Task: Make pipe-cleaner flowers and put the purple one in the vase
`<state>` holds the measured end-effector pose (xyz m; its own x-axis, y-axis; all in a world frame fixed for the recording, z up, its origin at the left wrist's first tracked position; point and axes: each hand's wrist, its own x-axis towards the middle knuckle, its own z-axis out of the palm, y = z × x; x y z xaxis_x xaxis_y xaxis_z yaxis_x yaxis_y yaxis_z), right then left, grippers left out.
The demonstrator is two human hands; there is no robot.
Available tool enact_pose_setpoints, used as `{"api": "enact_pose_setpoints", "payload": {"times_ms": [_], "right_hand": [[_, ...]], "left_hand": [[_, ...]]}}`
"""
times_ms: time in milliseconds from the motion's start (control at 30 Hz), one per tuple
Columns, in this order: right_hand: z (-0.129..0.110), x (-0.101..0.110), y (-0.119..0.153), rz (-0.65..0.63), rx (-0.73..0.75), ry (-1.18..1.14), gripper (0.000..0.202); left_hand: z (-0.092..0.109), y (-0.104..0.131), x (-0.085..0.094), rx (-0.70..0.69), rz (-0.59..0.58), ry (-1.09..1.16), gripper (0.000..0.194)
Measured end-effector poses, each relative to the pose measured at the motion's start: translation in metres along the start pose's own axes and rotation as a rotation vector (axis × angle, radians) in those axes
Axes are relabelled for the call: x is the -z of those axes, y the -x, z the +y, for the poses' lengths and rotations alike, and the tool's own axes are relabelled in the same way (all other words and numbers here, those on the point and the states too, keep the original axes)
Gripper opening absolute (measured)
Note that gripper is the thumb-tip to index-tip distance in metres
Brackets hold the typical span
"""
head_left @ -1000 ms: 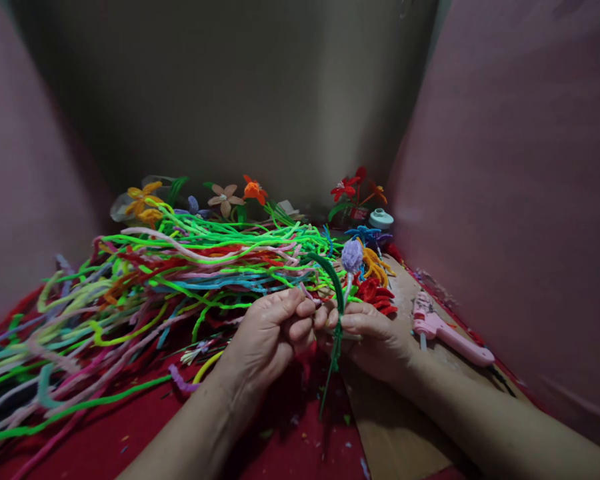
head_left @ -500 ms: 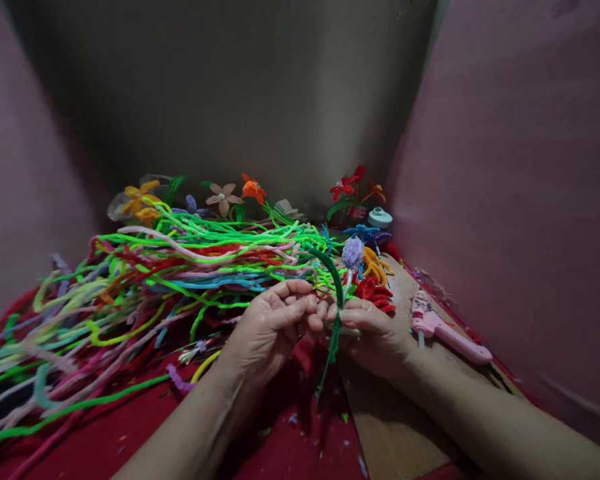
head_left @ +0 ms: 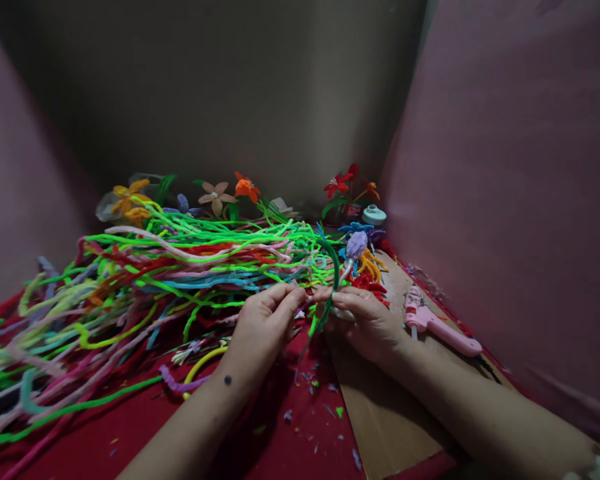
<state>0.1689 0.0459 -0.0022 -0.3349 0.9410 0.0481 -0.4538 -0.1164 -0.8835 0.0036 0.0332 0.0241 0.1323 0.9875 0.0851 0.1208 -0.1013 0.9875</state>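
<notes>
My right hand (head_left: 367,323) pinches a pipe-cleaner flower by its stem. The flower has a fuzzy lilac bud (head_left: 357,245) on a pale, shiny stem, and the bud leans to the right. A long dark-green pipe-cleaner leaf (head_left: 335,261) curves up beside it from the same grip, with its lower end hanging below the fingers. Just left of that grip, my left hand (head_left: 266,327) is closed in a thumb-and-finger pinch, its back turned up. What sits between its fingertips is too small to make out.
A large heap of coloured pipe cleaners (head_left: 195,257) spreads over the red cloth (head_left: 280,440) to the left. A pink glue gun (head_left: 437,325) rests on cardboard (head_left: 380,413) at the right. Finished flowers (head_left: 247,188) and a pale-blue round container (head_left: 374,215) stand along the back wall.
My left hand has rolled so its back faces up, and its fingertips are a little farther from the stem. The lilac bud tilts more to the right. The view has shifted slightly.
</notes>
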Motion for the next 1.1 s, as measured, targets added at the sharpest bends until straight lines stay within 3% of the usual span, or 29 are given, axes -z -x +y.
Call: {"api": "enact_pose_setpoints", "payload": {"times_ms": [133, 267, 367, 433, 900, 1000, 1100], "right_hand": [[0.002, -0.002, -0.001, 0.071, 0.04, -0.005, 0.011], [0.006, -0.005, 0.002, 0.155, 0.033, -0.001, 0.01], [0.01, -0.007, 0.005, 0.158, 0.021, 0.012, 0.013], [0.013, -0.006, 0.007, 0.153, 0.018, 0.04, 0.012], [0.015, -0.007, 0.008, 0.164, 0.046, 0.128, 0.02], [0.015, -0.007, 0.008, 0.138, 0.029, 0.121, 0.018], [0.012, -0.009, 0.009, 0.069, 0.022, 0.096, 0.014]], "left_hand": [[-0.005, 0.007, -0.009, -0.269, -0.006, -0.291, 0.021], [-0.018, 0.018, -0.02, -0.586, 0.118, -0.856, 0.027], [-0.022, 0.022, -0.025, -0.697, 0.169, -1.144, 0.011], [-0.021, 0.022, -0.025, -0.736, 0.179, -1.22, 0.008], [-0.009, 0.021, -0.022, -0.757, 0.183, -1.42, 0.018], [-0.015, 0.019, -0.018, -0.707, 0.123, -1.276, 0.019], [-0.018, 0.016, -0.016, -0.593, 0.086, -0.891, 0.022]]}}
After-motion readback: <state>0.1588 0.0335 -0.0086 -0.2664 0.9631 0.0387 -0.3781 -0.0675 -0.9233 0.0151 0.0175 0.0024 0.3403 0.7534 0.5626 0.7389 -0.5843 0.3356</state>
